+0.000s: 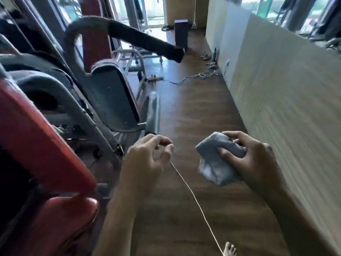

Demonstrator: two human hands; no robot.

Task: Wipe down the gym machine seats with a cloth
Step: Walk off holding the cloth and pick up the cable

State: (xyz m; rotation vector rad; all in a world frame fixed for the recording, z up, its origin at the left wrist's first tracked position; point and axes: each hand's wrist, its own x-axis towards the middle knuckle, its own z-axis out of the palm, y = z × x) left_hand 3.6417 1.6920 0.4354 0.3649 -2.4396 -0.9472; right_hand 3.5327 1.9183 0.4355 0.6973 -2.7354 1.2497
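Running away from you down the middle is the brown wood-plank floor [193, 115], edged on the right by a pale low partition wall [276, 100]. Along your left stand the grey-framed gym machines [88, 111], blurred by motion. Nearest you, at lower left, are the red padded backrest [42, 137] and below it the red padded machine seat [60, 220], glossy and rounded at its front edge. Beyond them a second seat shows only its dark grey underside plate [112, 95], tilted up. A black foam-covered handle bar [147, 43] reaches across above it. A pale tangled cable [201, 75] lies on the floor by the wall.

Your right hand [247, 159] is closed around the bunched grey cloth [219, 161], thumb pressed into its middle and fingers wrapped over the top. The cloth is crumpled into a soft lump, held in the air above the floor, well apart from the red seat. Your left hand [145, 159] is curled, fingertips pinching a thin white string [193, 196] that trails down toward your bare foot [229, 249].
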